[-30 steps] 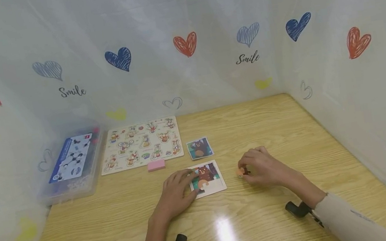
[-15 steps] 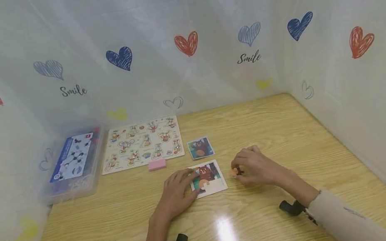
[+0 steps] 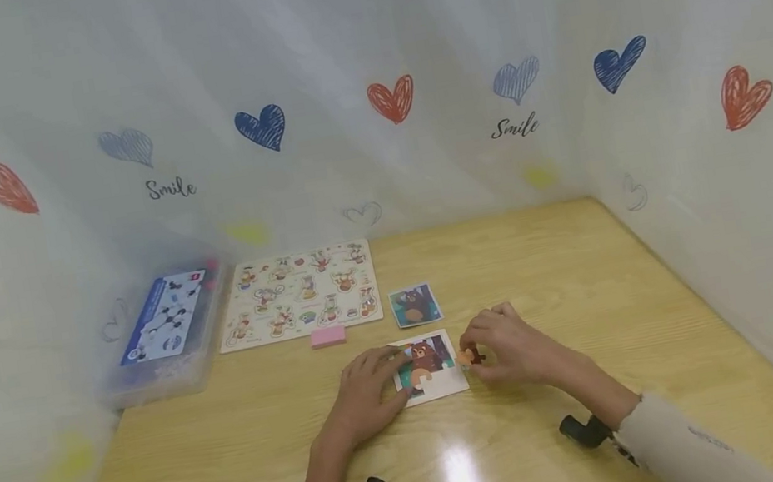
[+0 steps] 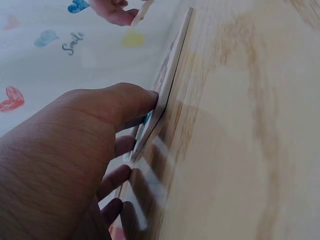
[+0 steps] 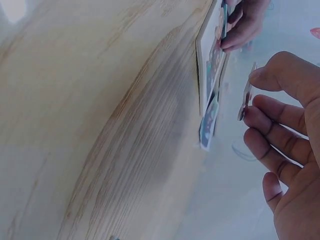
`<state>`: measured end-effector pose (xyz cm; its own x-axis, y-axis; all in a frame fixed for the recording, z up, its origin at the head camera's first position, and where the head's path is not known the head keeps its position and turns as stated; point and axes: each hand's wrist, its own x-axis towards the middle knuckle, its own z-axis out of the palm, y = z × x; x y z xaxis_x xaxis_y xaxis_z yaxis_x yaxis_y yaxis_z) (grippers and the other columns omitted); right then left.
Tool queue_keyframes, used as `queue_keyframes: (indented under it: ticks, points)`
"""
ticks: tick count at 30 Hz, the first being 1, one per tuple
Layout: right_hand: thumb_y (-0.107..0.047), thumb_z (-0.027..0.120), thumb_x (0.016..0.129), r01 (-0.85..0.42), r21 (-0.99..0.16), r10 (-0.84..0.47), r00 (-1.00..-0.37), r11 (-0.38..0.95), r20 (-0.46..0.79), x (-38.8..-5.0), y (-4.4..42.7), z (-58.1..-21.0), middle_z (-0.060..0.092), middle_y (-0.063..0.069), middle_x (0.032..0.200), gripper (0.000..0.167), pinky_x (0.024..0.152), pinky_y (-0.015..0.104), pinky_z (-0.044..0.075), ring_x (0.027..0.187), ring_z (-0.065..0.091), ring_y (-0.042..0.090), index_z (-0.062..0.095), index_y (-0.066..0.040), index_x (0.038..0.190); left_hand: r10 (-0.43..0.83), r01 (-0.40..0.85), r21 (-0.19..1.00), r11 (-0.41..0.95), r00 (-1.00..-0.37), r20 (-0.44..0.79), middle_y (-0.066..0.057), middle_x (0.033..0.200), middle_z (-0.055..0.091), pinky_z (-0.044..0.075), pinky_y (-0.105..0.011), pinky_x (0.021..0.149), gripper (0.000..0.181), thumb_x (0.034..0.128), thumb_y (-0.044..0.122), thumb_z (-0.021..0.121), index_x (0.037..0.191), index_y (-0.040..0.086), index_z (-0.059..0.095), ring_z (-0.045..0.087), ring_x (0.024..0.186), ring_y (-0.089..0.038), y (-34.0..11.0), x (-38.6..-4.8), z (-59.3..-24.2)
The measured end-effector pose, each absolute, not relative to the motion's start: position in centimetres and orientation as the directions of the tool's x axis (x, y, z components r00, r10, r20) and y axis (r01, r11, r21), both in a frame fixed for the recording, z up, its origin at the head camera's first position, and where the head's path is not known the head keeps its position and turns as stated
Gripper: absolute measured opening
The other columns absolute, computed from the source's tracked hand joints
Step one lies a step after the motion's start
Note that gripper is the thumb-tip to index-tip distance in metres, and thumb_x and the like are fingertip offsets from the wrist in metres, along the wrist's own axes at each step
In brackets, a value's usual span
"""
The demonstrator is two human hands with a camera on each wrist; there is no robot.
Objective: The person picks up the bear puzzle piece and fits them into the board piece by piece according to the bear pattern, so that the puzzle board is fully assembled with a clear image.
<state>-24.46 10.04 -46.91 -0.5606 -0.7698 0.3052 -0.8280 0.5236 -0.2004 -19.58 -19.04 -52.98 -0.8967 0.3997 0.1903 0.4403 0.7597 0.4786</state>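
A white-framed bear jigsaw puzzle (image 3: pixel 447 385) lies on the wooden table, with its lower right part showing bare white. My left hand (image 3: pixel 366 396) rests at its left side; the left wrist view shows the thumb (image 4: pixel 142 99) pressing the board's edge, the other fingers spread beside it. Just right of the board, my right hand (image 3: pixel 513 349) pinches a brown and orange puzzle piece (image 3: pixel 467 357) between thumb and fingers. In the right wrist view that piece (image 5: pixel 246 95) is seen edge-on, raised off the table. Beyond the board lies a bear picture card (image 3: pixel 414 306).
A pink block (image 3: pixel 328 337) sits in front of a large animal picture board (image 3: pixel 303 292) at the back left. Left of that stands a clear plastic box (image 3: pixel 166 335) with a blue label. Curtains printed with hearts (image 3: pixel 392 101) hang behind and at both sides.
My right hand has moved left with the puzzle piece, from apart on the right to close beside the board. The left hand keeps its place on the board. The head view has shifted slightly.
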Motion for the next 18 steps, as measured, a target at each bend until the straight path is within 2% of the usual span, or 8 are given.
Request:
queue_keyframes:
  ticks: [8, 18]
  points:
    - [-0.02, 0.082, 0.078, -0.861, -0.18, -0.78, -0.508, 0.476, 0.365, -24.64, 9.45, -47.35, 0.063, -0.008, 0.09, 0.02, 0.084, 0.04, 0.033, 0.09, 0.055, 0.011, 0.071, -0.017, 0.095, 0.4, 0.44, 0.481, 0.758, -0.897, 0.19, -0.003, 0.149, 0.046, 0.025, -0.061, 0.111, 0.05, 0.0974, 0.039, 0.061, 0.145, 0.025, 0.055, 0.035, 0.14, -0.032, -19.04, -19.33, -52.81]
    - [-0.019, 0.08, 0.077, -0.861, -0.18, -0.779, -0.507, 0.476, 0.369, -24.5, 9.41, -47.46, 0.064, -0.008, 0.091, 0.022, 0.087, 0.044, 0.037, 0.093, 0.058, 0.013, 0.071, -0.016, 0.097, 0.394, 0.446, 0.459, 0.769, -0.895, 0.209, -0.001, 0.149, 0.046, 0.026, -0.06, 0.111, 0.048, 0.0985, 0.041, 0.059, 0.144, 0.027, 0.055, 0.036, 0.14, -0.03, -18.86, -19.39, -53.51]
